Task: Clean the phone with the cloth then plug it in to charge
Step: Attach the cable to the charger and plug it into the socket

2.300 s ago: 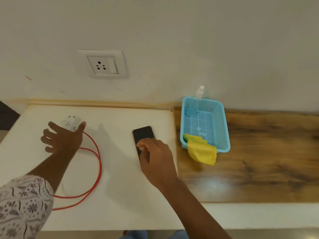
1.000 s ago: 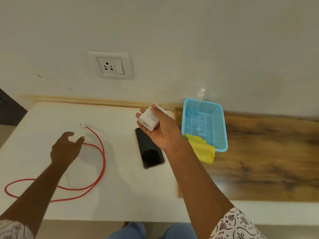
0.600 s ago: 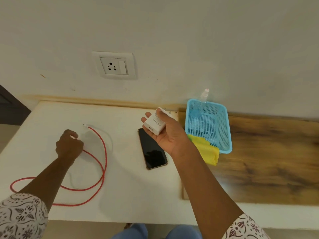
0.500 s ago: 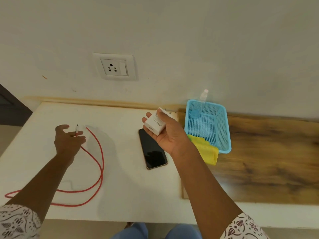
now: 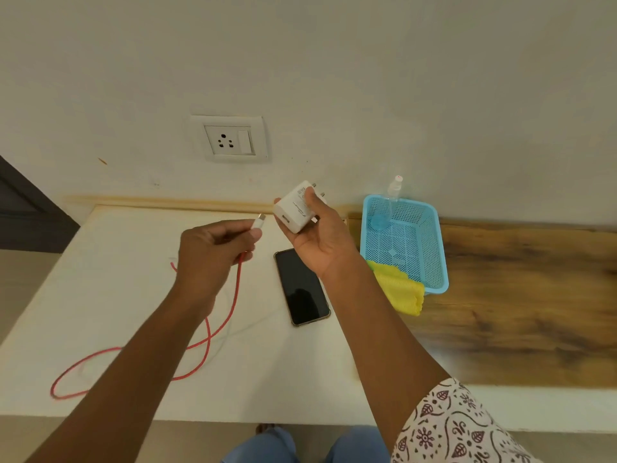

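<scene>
The phone (image 5: 302, 286) lies face-up mid-table (image 5: 127, 262), bare white surface toward 6 o'clock. At 12 o'clock, the right hand (image 5: 320, 240) grips the charger (image 5: 295, 208); at 10 o'clock, the left hand (image 5: 210, 252) pinches the red cable (image 5: 233, 295)'s plug, just apart. At 3 o'clock, a blue basket (image 5: 434, 262) holds a spray bottle (image 5: 390, 198); the yellow cloth (image 5: 400, 290) drapes over its near rim.

Red cable (image 5: 213, 332) partly hidden behind left forearm; yellow cloth (image 5: 402, 290) corner behind right wrist; charger print unreadable.

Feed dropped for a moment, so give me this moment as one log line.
left hand: holds cable plug | right hand: holds charger | plug: near charger, not in | phone: on table, unplugged
</scene>
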`<action>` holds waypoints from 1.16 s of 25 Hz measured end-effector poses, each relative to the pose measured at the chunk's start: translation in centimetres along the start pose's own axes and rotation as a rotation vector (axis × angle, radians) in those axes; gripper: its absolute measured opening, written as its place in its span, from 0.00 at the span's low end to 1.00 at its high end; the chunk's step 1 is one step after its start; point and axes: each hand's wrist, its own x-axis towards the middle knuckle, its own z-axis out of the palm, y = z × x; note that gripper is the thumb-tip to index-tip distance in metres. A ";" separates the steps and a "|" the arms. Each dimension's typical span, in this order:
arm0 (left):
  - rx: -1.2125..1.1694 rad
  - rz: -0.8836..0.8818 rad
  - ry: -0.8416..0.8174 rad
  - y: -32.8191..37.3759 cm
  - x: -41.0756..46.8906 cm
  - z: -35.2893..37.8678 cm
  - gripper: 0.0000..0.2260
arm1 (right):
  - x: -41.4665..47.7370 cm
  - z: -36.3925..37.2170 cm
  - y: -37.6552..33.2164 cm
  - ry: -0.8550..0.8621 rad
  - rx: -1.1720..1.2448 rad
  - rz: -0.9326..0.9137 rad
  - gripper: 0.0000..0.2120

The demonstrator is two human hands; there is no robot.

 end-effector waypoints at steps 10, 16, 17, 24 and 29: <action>0.578 -0.024 -0.226 -8.4 0.5 1.3 0.08 | 0.2 -1.9 -1.0 0.071 0.055 -0.009 0.15; 0.824 -0.226 0.099 -14.1 5.6 -2.6 0.32 | 0.2 -2.7 -1.1 0.089 0.005 0.001 0.08; 0.843 -0.254 0.079 -14.3 6.4 -2.5 0.36 | 0.1 -2.9 -1.1 0.088 -0.006 0.003 0.08; 0.856 -0.141 -0.002 -13.4 7.9 -0.2 0.19 | -0.3 -3.6 -1.1 0.076 -0.026 0.014 0.08; 0.139 -0.023 0.065 -6.8 2.8 0.5 0.12 | -0.6 -3.0 -1.0 0.097 -0.045 0.004 0.06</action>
